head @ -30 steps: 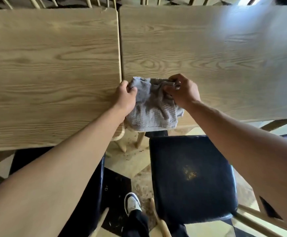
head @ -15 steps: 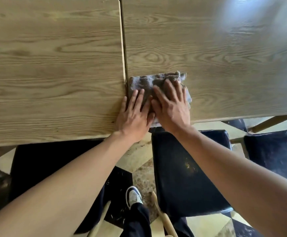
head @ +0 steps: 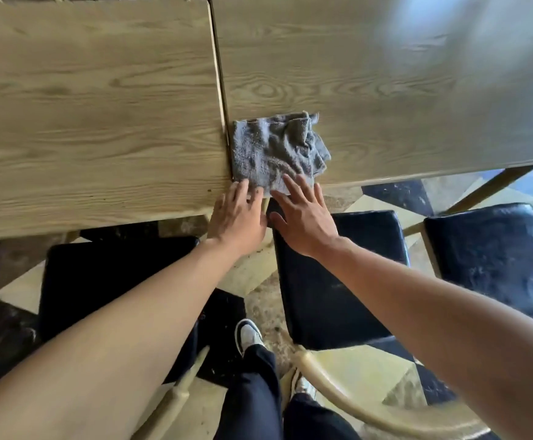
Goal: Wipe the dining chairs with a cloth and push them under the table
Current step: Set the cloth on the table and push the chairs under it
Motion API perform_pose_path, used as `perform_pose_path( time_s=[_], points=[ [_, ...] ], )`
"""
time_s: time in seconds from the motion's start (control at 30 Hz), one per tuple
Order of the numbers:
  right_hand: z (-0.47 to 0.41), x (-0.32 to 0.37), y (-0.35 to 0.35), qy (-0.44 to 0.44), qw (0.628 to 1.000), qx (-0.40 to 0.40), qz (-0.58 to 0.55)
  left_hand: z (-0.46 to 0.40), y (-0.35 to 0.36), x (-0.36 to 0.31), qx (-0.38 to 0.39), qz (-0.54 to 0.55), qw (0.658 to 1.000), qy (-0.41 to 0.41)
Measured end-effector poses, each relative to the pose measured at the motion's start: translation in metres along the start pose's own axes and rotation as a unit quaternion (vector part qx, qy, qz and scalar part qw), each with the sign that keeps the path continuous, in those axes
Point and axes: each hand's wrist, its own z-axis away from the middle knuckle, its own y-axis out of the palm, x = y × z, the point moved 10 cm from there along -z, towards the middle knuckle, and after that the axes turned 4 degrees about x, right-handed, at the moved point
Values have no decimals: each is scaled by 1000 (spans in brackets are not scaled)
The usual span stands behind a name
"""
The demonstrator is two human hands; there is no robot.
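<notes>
Cloth [head: 274,152] on the right tabletop [head: 401,90], at its near edge, just right of the seam with the left tabletop [head: 93,106]. Both hands near it: left hand [head: 238,215], right hand [head: 305,217]. Three chair seats lie nearer: left [head: 100,281], middle [head: 332,281], right [head: 487,258].

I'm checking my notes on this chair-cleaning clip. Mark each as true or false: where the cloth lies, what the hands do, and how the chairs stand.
1. The grey cloth lies on the wooden table. True.
2. The left hand grips the cloth in a fist. False: its fingers are straight, at the cloth's near edge.
3. The right hand has its fingers spread. True.
4. The black chair seat is fully under the table. False: most of it shows.
</notes>
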Motion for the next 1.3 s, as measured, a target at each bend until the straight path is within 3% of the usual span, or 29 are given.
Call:
perform_pose_path(
  time_s=[0.23,0.5,0.63,0.8,1.1,1.2,1.3],
  points=[
    [81,21,23,22,995,83,-52,92,6,10,70,-7,995,-68],
    [158,94,21,-47,993,72,-81,223,-5,19,26,-4,992,-127],
    [185,167,31,-111,984,83,-115,303,-2,66,30,-23,983,-181],
    [233,280,67,-197,955,152,-164,401,19,141,62,-28,965,-254],
    [254,399,159,-219,942,233,-103,513,85,266,90,33,936,-339],
    [240,412,178,-178,957,214,-81,522,87,306,54,50,942,-327],
    [215,403,172,-87,994,70,-6,525,81,361,35,59,949,-309]
  ],
)
